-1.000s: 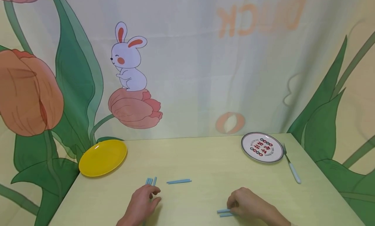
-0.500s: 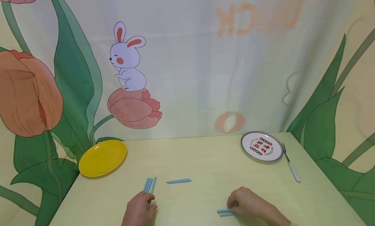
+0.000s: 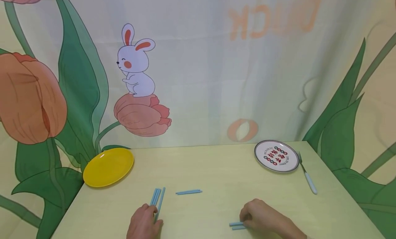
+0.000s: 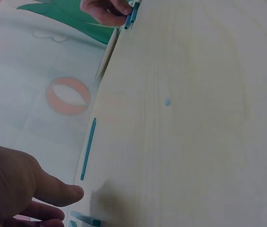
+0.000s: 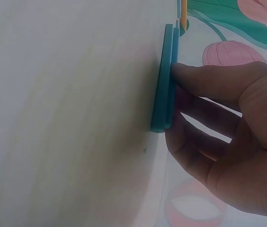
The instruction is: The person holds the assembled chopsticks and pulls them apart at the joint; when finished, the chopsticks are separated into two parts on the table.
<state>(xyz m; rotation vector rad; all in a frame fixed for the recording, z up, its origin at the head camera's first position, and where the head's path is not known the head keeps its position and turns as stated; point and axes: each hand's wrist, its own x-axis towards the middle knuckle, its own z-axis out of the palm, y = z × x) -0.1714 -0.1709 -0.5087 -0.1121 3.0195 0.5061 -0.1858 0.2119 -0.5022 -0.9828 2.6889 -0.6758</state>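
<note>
In the head view, my right hand (image 3: 263, 216) grips a pair of slim blue sticks (image 3: 235, 226) lying on the table. The right wrist view shows the thumb against the square-edged blue sticks (image 5: 163, 85), with other fingers curled behind them. My left hand (image 3: 143, 222) lies at the near end of a small group of blue sticks (image 3: 155, 196). One more blue stick (image 3: 161, 202) slants beside that group, close to the thumb and index finger. In the left wrist view the left thumb (image 4: 57, 190) is stretched out, apart from the stick (image 4: 86, 218) below it.
Another pair of blue sticks (image 3: 188, 192) lies between the hands, farther back. A yellow plate (image 3: 108, 167) is at the back left. At the back right stand a white patterned plate (image 3: 276, 156) and a fork (image 3: 309, 180). A printed curtain (image 3: 201, 77) hangs behind the table.
My left hand has drawn back toward the near edge and slightly left, uncovering more of the blue sticks. The right hand and its sticks stay in place.
</note>
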